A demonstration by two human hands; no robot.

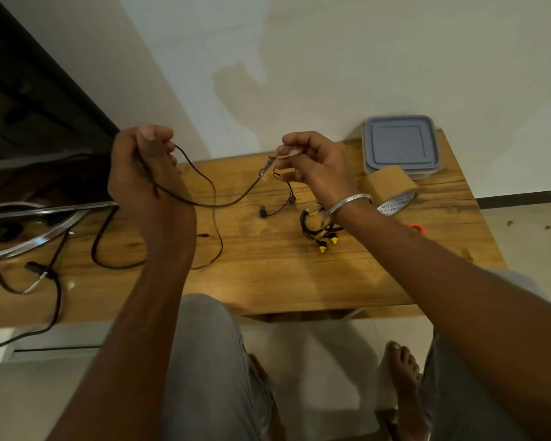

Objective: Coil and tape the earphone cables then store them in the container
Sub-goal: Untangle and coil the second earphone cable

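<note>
A pale tiled floor (331, 361) is seen nearest, with grey-trousered knees and a bare foot (401, 377) set on it. Beyond them a wooden counter (268, 275) with strong grain is placed against a white wall (331, 58) marked by dull patches. Thick black leads (109, 249) are strewn over its left part.

Above the counter a thin black earphone cable (229, 203) is held up between both hands. The grip of the left hand (143, 173) is closed round it, fingers curled. The grip of the right hand (312, 163) is narrowed to a pinch of thumb and forefinger just beside a small inline piece. Between the hands the cable's long axis is laid left to right, sagging in the middle and rising towards the right hand. A slack length is dropped from the left hand to the counter, and the earbuds are hung below the right hand.

Behind the right wrist a coiled bundle (312, 222) with yellow tips is laid on the counter. Farther right a brown tape roll (392, 189) is stood on edge, touching a grey container (401, 144) with its lid on at the far right corner.
</note>
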